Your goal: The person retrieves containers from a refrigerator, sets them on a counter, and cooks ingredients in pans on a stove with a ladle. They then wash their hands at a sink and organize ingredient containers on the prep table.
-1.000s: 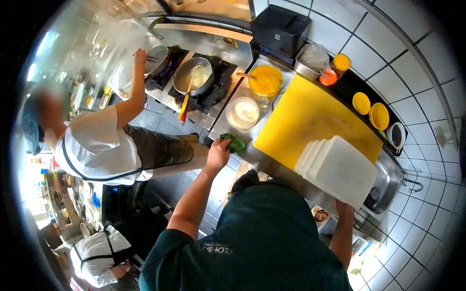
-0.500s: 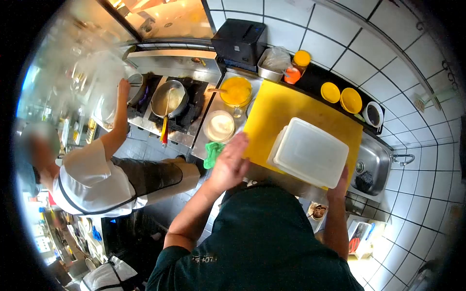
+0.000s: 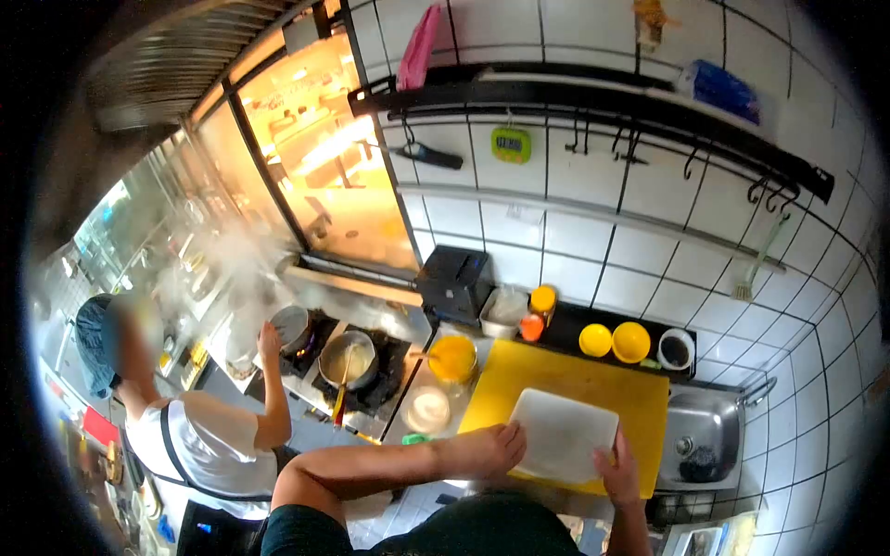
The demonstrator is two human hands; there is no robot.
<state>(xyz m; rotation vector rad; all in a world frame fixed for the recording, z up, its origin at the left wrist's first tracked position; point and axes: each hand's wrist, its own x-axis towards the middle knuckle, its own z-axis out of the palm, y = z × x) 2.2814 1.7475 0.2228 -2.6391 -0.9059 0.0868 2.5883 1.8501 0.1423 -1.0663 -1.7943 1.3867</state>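
A white, translucent rectangular plastic container (image 3: 563,434) is over the yellow cutting board (image 3: 579,373), near its front edge. My right hand (image 3: 621,471) grips the container's right side, thumb on top. At its left edge my left hand (image 3: 487,451) has curled fingers against the rim; the fingertips are partly hidden. Left of the board stand a jug of yellow liquid (image 3: 452,358) and a tub of pale contents (image 3: 427,410). A bit of green cloth (image 3: 416,438) shows beside my left forearm.
At the left, a co-worker (image 3: 209,435) reaches to a pan (image 3: 291,326) on the lit stove. Another pot (image 3: 349,360) holds a long-handled utensil. Yellow bowls (image 3: 630,342) line the black ledge. A steel sink (image 3: 700,435) lies right, with a hook rail (image 3: 593,102) above.
My left hand has moved right, from the air beside the board to the container's left edge. My right hand stays at the container. The view has tilted up, showing more wall and the rail.
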